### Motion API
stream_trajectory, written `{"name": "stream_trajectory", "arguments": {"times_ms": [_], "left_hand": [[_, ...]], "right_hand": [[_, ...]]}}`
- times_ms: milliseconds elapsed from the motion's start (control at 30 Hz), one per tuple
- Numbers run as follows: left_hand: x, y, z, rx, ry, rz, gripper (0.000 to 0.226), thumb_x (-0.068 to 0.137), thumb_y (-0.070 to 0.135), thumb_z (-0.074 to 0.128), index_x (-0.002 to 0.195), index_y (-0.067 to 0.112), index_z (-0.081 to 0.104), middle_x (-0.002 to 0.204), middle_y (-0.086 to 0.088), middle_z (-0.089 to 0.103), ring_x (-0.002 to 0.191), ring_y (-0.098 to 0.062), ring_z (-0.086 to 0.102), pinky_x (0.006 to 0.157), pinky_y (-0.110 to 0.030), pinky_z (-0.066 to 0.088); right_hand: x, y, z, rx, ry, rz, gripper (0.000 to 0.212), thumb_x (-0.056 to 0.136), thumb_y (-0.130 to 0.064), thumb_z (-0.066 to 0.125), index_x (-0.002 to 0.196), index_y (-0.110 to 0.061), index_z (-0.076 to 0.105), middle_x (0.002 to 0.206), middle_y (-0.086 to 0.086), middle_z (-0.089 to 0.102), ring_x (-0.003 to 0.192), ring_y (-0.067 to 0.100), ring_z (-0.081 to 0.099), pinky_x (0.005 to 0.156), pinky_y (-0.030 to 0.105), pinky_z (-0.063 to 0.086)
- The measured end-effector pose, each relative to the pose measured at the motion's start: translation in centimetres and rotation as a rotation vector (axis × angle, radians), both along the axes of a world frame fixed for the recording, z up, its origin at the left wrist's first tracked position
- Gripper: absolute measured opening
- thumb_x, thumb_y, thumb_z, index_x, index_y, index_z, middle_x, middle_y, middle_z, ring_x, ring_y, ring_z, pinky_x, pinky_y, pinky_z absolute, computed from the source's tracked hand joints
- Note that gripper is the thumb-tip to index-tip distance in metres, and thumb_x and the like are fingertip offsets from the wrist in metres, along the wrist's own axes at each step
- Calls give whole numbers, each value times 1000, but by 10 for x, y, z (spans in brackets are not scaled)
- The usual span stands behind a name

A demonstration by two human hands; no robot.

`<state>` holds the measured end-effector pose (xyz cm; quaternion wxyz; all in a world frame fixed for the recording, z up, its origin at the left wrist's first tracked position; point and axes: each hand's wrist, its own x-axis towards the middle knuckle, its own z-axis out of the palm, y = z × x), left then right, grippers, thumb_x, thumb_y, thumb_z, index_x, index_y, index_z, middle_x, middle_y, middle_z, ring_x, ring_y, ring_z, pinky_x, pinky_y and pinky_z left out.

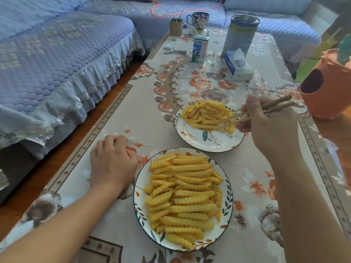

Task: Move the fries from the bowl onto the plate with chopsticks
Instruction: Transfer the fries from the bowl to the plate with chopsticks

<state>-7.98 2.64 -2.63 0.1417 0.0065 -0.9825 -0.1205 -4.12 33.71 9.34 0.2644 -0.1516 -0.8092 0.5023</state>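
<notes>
Two dishes of crinkle fries on the worktop [247,164], both patterned alike. Which one counts as bowl and which as plate I cannot tell for certain; guessing the near, fuller dish is the bowl [137,188] at lower centre, and the far one the plate [209,144] at mid-frame.

Near: bowl is heaped with fries [182,194], stacked roughly parallel. Left hand [112,164] sits just left of the bowl, knuckles up, fingers curled under on the cloth, grasping nothing I can see. Looks like a brace for the body, not a hold on the dish; it is beside the rim, not clearly touching it.

Mid: right hand [266,122] grasps the chopsticks [252,112] in a pinch grip, top ends pointing to the right edge of the frame, tips angled down-left into the plate pile [205,114]. Tips lie at a fry on the near edge of that pile. Whether they clamp it or have let it go I cannot tell. Pile sits on the far half of the plate, near half bare, so there's room to drop more.

Judgement: mid-task, most of the fries are in the near dish.

Far: tissue box [237,67], milk carton [199,48], tall tin [241,35], mug [199,19] toward the upper frame, well clear of the work. Orange container [328,88] at right edge is near the chopstick ends, a possible snag.
</notes>
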Motion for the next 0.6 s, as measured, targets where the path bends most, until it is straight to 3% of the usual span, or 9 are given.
{"name": "stream_trajectory", "arguments": {"times_ms": [100,433,600], "left_hand": [[0,-1,0,-3,-1,0,33,84,24,46,107,11,65,112,-15,60,104,-37,52,93,-51,44],[-1,0,0,6,8,-5,40,82,27,39,107,12,65,112,-15,60,103,-37,52,92,-52,45],[0,0,1,8,6,-9,37,83,28,39,106,12,64,111,-15,60,103,-36,52,91,-51,45]], "right_hand": [[-2,3,-3,-3,-24,8,35,105,-34,53,84,-12,70,65,12,71,57,21,74,68,50,64],[0,0,3,-86,-14,20,45,106,-41,50,80,-10,68,64,13,70,52,26,71,57,39,62],[12,-7,28,-261,41,151,50,108,-38,46,74,-7,65,55,12,68,48,30,69,48,35,59]]}}
